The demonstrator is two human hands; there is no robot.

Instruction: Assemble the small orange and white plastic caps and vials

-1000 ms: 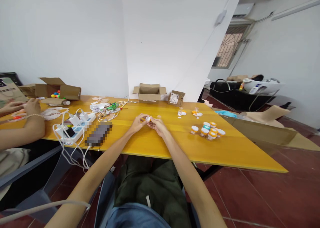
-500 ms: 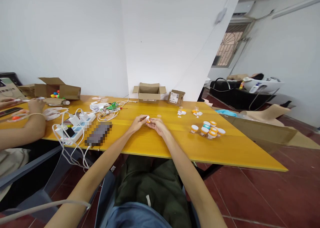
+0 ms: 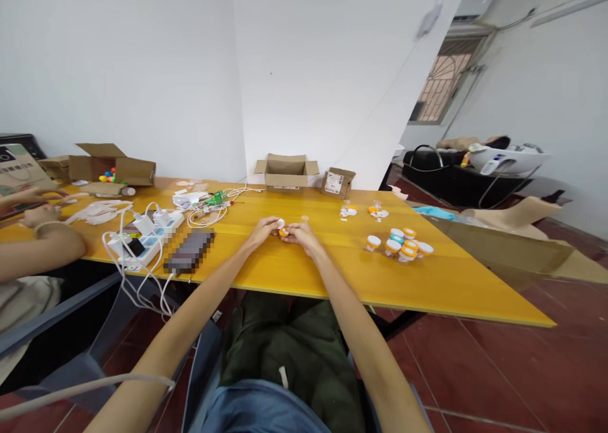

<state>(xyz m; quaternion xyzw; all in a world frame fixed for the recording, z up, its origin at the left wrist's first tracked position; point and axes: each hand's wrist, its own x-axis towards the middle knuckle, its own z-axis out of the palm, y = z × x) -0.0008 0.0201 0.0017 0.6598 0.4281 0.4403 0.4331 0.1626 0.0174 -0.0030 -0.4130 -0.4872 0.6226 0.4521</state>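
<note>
Over the middle of the table [image 3: 327, 275], my left hand [image 3: 263, 232] pinches a small white disc [image 3: 281, 223]. My right hand [image 3: 302, 235], fingers closed, grips an orange ring-shaped lid [image 3: 284, 233] just below the disc. The two pieces are close together; whether they touch I cannot tell. Behind my right hand stands a small clear piece [image 3: 304, 218], its shape faint. To the right is a cluster of small clear jars with orange, white and teal lids [image 3: 407, 250]. One white-topped jar [image 3: 373, 242] sits slightly apart from it.
Loose white discs and orange rings [image 3: 379, 213] lie farther back. Two cardboard boxes [image 3: 286, 180] stand by the wall. On the left are a phone [image 3: 190, 251], a power strip [image 3: 154, 240] with tangled cables, and another person's arm [image 3: 42, 246].
The orange lid and white disc now show more plainly between my fingers, the disc held above the lid. The view has shifted slightly. At left, the other person's hands have moved.
</note>
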